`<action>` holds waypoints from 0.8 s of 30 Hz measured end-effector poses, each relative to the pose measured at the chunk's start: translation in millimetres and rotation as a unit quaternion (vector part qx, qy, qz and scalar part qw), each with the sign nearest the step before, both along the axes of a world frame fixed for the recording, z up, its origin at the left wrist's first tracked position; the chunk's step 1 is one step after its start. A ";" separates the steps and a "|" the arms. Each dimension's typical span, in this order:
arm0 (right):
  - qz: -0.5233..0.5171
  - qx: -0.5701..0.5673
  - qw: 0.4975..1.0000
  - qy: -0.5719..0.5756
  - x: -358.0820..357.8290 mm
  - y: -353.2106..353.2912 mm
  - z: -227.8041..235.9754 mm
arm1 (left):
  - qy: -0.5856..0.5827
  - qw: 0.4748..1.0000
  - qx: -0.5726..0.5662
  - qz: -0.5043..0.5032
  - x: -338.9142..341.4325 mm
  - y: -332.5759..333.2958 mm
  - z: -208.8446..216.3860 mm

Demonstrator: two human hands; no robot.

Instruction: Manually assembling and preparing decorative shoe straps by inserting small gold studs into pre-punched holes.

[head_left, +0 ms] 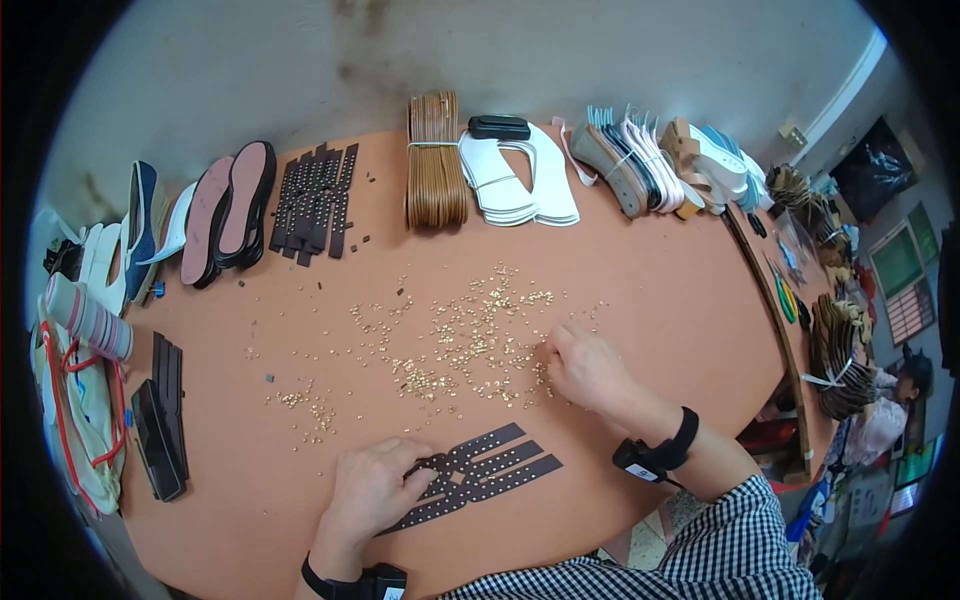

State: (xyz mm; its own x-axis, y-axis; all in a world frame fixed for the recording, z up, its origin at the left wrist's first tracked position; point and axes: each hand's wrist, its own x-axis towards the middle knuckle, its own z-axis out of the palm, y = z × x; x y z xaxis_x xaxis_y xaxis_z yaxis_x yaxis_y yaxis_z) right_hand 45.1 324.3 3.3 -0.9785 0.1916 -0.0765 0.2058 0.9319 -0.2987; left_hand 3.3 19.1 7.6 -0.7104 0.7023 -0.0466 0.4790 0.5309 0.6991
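Note:
A dark studded strap piece (pixel 500 470), cut into several strips, lies flat on the table near me. My left hand (pixel 372 492) rests over its left end, fingers curled, holding it down against the tabletop. Small gold studs dot the strips in rows. Farther right, my right hand (pixel 585 368) is closed, with its fingertips pinched together at the right edge of a scatter of loose gold studs (pixel 470 335). Whatever is between those fingertips is hidden. A smaller cluster of studs (pixel 312 412) lies to the left.
Studded dark strips (pixel 315 205), pink-lined soles (pixel 250 195), a tied brown bundle (pixel 435 165) and white cut pieces (pixel 510 180) line the back. A black case (pixel 152 440) and striped cup (pixel 90 318) stand left. Tied shoe parts (pixel 640 165) and pliers (pixel 783 295) are right. Another person (pixel 885 420) sits beyond.

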 end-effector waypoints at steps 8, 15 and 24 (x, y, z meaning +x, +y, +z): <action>-0.009 -0.085 0.996 0.026 6.0 9.3 11.6 | -0.006 1.000 0.009 0.004 0.4 1.1 0.4; -0.042 -0.162 0.985 0.048 7.4 13.4 4.3 | -0.005 1.000 0.007 0.007 0.9 0.8 -0.1; 0.047 -0.093 0.987 0.120 -2.2 2.6 -2.9 | -0.010 1.000 0.002 0.008 0.7 1.5 3.8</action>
